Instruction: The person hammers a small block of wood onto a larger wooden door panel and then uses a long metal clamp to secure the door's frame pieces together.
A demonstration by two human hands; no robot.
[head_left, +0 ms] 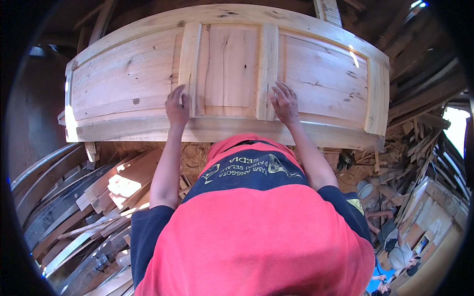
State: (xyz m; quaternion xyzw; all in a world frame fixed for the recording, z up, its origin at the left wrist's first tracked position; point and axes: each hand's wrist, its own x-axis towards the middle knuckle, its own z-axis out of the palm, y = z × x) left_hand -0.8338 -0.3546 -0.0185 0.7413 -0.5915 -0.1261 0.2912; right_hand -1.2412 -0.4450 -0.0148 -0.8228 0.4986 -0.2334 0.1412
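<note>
Both arms reach straight forward from the red-and-navy shirt. The left hand lies palm down, fingers spread flat, on the panelled wooden door, over the left upright stile near the door's lower rail. The right hand rests the same way, open and gripping nothing, on the right upright stile just above that rail. The door lies flat, its near long edge just past the person's chest, with three recessed panels. Below its left end is a heap of loose planks. At the right lie stacked offcuts, and another person sits low in the lower right corner.
</note>
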